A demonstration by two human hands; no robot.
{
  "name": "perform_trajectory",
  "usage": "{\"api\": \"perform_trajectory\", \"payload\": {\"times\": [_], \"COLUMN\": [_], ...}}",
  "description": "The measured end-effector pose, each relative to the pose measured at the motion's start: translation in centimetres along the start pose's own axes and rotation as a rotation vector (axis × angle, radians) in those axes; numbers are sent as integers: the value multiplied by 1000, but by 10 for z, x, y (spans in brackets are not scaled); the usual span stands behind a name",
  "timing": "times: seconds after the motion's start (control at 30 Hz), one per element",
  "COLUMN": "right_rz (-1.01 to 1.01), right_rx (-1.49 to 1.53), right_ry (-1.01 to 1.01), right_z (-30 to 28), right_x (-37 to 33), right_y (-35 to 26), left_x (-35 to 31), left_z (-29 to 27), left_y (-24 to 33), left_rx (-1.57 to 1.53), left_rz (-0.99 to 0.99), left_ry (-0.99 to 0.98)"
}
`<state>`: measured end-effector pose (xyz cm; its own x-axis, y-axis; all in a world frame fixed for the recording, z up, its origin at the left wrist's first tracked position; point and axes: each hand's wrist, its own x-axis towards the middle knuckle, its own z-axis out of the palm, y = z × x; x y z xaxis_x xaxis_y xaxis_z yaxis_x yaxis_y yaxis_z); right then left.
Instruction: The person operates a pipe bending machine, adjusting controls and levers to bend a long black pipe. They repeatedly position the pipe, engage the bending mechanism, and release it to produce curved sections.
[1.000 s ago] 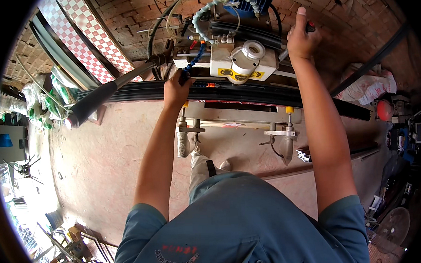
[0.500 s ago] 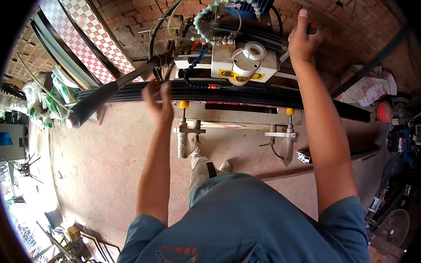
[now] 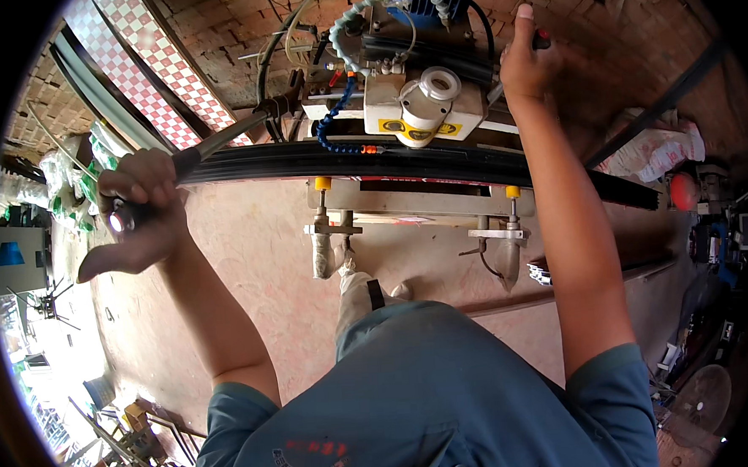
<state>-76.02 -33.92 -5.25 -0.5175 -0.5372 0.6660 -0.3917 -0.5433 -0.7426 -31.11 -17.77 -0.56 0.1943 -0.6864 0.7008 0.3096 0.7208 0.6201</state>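
Note:
My left hand [image 3: 157, 207] is closed round the dark grip of a long metal lever [image 3: 232, 133], its thumb sticking out to the left. At the far right, the fingers of my right hand [image 3: 524, 69] wrap a black and red handle [image 3: 541, 39], thumb pointing up. Between my hands stands a machine with a cream head [image 3: 469, 110], a round white cap and yellow stickers. Long black profiles [image 3: 447, 166] lie across the machine in front of the head. Two yellow-tipped clamps, a left one [image 3: 323, 184] and a right one [image 3: 513, 192], face the profiles from the near side.
Behind the head sit a blue finned motor [image 3: 442, 0] and a blue jointed coolant hose [image 3: 327, 122]. Red-and-white checked panels [image 3: 176, 83] lean at the far left. A white sack [image 3: 661, 151] lies right. A dark bar [image 3: 651, 109] slants beside the sack.
My left hand has moved left from beside the profiles and closed on the lever's grip. My right hand stays on its handle, slightly shifted in view.

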Motion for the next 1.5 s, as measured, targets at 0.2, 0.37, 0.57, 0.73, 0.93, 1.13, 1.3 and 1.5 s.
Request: {"api": "perform_trajectory", "payload": {"times": [0.2, 0.37, 0.57, 0.73, 0.93, 1.13, 1.3, 1.5], "right_rz": [-78, -67, 34, -1, 31, -113, -90, -60], "right_rx": [21, -9, -46, -8, -49, 1, -43, -51], "right_ry": [31, 37, -1, -3, -54, 30, 44, 45], "right_z": [3, 3, 2, 6, 2, 11, 13, 16], "right_x": [1, 1, -4, -5, -3, -3, -5, -12], "right_y": [2, 5, -6, -11, 10, 10, 6, -11], "left_x": [0, 1, 1, 1, 1, 1, 0, -1], "left_z": [1, 1, 8, 9, 8, 10, 11, 11], "left_y": [-3, -5, -3, -3, -4, -6, -5, -5], "left_rx": [-29, -85, -5, -19, -29, -41, -31, -33], "left_rz": [4, 34, 26, 27, 19, 34, 40, 46], "left_ry": [28, 0, 56, 57, 52, 34, 20, 12]}}
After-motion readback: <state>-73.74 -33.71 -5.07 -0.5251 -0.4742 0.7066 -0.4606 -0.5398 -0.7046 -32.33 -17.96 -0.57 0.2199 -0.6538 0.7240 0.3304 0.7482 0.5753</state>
